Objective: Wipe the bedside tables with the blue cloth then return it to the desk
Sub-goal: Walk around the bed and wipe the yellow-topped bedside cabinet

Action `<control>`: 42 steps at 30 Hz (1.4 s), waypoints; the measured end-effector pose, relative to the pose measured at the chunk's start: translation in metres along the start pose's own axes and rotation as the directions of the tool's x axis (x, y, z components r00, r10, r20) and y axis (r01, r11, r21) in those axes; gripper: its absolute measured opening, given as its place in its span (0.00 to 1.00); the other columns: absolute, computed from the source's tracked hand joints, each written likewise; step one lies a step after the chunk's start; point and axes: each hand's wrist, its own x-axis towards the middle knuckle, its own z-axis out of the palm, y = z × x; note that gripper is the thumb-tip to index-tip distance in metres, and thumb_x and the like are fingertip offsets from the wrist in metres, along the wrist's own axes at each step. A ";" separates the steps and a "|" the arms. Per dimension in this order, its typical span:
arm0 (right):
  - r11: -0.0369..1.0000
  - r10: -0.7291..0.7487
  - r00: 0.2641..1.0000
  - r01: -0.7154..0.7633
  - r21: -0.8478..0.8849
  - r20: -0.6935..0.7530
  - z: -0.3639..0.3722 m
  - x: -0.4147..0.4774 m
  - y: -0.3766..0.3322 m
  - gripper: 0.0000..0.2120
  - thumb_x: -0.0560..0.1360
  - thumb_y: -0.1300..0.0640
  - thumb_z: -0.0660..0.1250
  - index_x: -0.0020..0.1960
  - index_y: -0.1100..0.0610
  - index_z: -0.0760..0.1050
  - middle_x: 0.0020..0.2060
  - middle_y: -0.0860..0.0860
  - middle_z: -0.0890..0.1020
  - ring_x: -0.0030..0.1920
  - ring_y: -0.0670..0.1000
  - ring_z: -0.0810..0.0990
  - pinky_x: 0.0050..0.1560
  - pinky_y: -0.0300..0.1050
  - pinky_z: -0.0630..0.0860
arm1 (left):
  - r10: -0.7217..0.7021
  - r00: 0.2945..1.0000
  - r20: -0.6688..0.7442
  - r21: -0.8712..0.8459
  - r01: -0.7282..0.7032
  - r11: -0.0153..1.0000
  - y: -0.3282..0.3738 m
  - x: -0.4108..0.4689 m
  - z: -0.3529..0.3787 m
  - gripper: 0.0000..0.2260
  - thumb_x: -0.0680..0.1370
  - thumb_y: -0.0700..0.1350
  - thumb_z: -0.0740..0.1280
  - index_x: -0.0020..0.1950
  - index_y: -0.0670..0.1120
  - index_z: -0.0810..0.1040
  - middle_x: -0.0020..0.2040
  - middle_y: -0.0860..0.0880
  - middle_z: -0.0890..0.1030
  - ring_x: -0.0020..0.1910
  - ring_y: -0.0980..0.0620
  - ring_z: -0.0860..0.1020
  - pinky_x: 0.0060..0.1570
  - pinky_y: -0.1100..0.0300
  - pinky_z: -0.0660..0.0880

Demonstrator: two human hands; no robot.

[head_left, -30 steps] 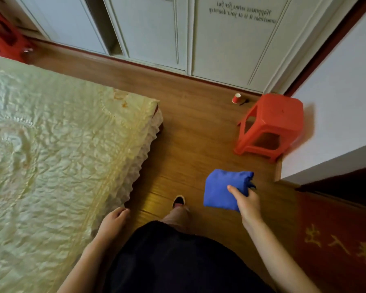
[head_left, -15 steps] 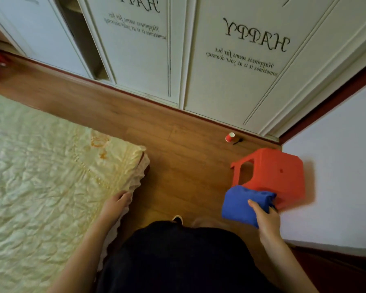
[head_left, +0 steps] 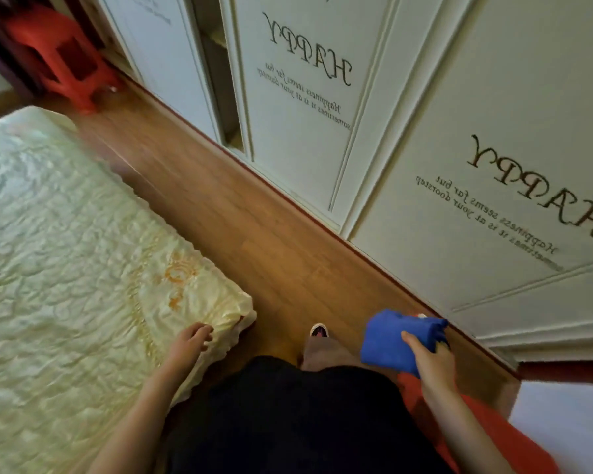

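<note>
The folded blue cloth (head_left: 389, 338) hangs in the air at the lower right, gripped at its right end by my right hand (head_left: 432, 360). My left hand (head_left: 189, 343) rests with loosely curled fingers on the corner of the bed (head_left: 83, 268), holding nothing. No bedside table and no desk is in view.
A strip of wooden floor (head_left: 254, 241) runs between the bed and the white wardrobe doors (head_left: 459, 148); one door stands slightly ajar (head_left: 220, 73). A red stool (head_left: 514, 439) sits under my right arm. Another red stool (head_left: 59, 53) stands far left. My foot (head_left: 319, 331) is ahead.
The view has swung left along the wardrobe. The red stool has slid from ahead of my right hand to beneath my arm. Both hands keep their hold and place.
</note>
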 end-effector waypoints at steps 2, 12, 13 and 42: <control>0.998 -0.038 0.995 0.043 -0.049 0.091 0.026 0.043 -0.038 0.20 0.73 0.63 0.72 0.62 0.69 0.74 0.60 0.63 0.79 0.61 0.62 0.77 0.52 0.45 0.67 | -0.067 0.995 -0.077 -0.070 0.061 0.996 0.010 0.008 0.002 0.12 0.82 0.44 0.59 0.53 0.40 0.79 0.47 0.42 0.81 0.43 0.44 0.77 0.43 0.52 0.73; 0.973 -0.081 0.860 0.178 -0.146 0.504 0.184 0.180 -0.192 0.20 0.71 0.58 0.75 0.59 0.65 0.77 0.51 0.58 0.82 0.52 0.58 0.81 0.52 0.50 0.77 | -0.372 0.906 -0.203 -0.313 0.300 0.901 0.025 0.036 0.014 0.11 0.81 0.40 0.60 0.43 0.40 0.79 0.43 0.37 0.80 0.38 0.44 0.75 0.39 0.54 0.70; 0.970 -0.078 0.851 0.186 -0.159 0.519 0.199 0.190 -0.201 0.21 0.71 0.58 0.75 0.60 0.65 0.77 0.51 0.58 0.82 0.52 0.58 0.81 0.52 0.50 0.77 | -0.399 0.895 -0.197 -0.329 0.323 0.887 0.026 0.045 0.014 0.11 0.81 0.41 0.61 0.43 0.40 0.79 0.44 0.37 0.81 0.38 0.43 0.76 0.41 0.53 0.71; 0.922 -0.023 0.715 0.285 -0.261 0.699 0.713 0.380 -0.513 0.21 0.72 0.62 0.73 0.62 0.66 0.74 0.55 0.59 0.80 0.51 0.58 0.78 0.53 0.49 0.73 | -0.390 0.850 -0.353 -0.509 0.175 0.843 0.325 0.444 -0.242 0.10 0.82 0.45 0.59 0.47 0.49 0.80 0.46 0.46 0.82 0.45 0.48 0.79 0.45 0.57 0.74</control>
